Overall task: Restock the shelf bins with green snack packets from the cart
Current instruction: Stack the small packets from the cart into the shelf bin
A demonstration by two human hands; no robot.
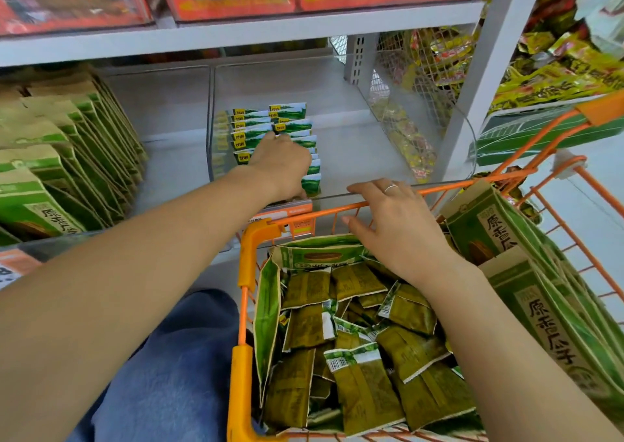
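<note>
So from the head cam, this looks like the placing step: the left hand (282, 163) is reached into the clear shelf bin (398, 185), fingers curled down onto the rows of green snack packets (290, 120) standing on edge there, pressing or tucking the front ones into line. Can't tell if it's actually got a packet pinched, the fingertips are hidden behind the hand. The right hand (393, 225) hangs over the orange cart (244, 249), fingers spread and relaxed, holding nothing, just above the torn open bag (266, 310) full of loose olive-green packets (364, 384). The right half of the bin is bare, so I'd say it's early going. Next move is probably the right hand dropping to grab a fresh handful, all facing one way.
</note>
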